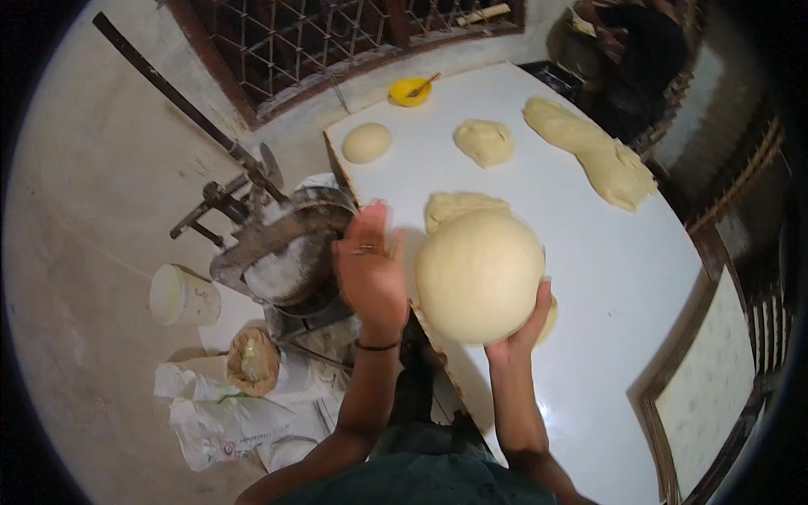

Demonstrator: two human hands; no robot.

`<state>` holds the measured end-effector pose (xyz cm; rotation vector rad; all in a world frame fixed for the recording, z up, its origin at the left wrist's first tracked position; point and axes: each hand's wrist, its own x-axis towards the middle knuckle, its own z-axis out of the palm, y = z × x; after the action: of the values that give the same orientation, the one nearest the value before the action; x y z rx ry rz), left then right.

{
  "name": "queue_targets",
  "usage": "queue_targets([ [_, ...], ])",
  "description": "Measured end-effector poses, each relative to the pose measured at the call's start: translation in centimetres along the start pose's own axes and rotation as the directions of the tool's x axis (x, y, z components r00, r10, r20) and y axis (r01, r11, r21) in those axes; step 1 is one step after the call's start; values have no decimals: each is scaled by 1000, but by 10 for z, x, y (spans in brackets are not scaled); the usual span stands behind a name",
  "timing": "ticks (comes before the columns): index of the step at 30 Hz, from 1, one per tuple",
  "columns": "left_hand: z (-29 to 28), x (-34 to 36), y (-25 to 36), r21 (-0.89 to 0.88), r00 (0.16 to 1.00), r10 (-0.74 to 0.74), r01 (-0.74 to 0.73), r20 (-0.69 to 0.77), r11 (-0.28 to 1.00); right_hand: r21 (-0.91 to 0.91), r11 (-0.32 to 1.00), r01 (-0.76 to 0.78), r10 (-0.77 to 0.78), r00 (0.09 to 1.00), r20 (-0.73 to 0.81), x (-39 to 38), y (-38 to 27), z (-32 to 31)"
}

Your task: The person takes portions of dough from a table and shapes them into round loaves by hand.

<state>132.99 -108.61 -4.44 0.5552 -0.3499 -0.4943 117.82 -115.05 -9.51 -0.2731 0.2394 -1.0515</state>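
A large smooth round ball of pale dough [478, 274] is lifted above the white table [623, 278]. My right hand [527, 326] cups it from underneath and behind, fingers wrapped on its lower right side. My left hand [369, 268] is raised beside the ball's left side with its fingers spread and slightly blurred, a small gap between palm and dough. A flat lump of dough [459, 205] lies on the table just beyond the ball.
On the table lie a small round dough ball [366, 142], a rough lump [485, 140] and a long dough mass [594, 151]. A yellow bowl [410, 90] stands near the window ledge. A metal machine [282, 248], white bucket [183, 295] and sacks [227, 404] stand left. A person [631, 50] is at the far end.
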Motion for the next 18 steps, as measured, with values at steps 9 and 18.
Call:
queue_targets([
  [9,-140,74,77,929,999,13,38,-46,369,-462,880,-112,-9,968,-252,222,207,54],
  [18,-217,37,76,513,870,-351,489,-347,705,-935,-208,286,-223,917,330,275,105,-82],
])
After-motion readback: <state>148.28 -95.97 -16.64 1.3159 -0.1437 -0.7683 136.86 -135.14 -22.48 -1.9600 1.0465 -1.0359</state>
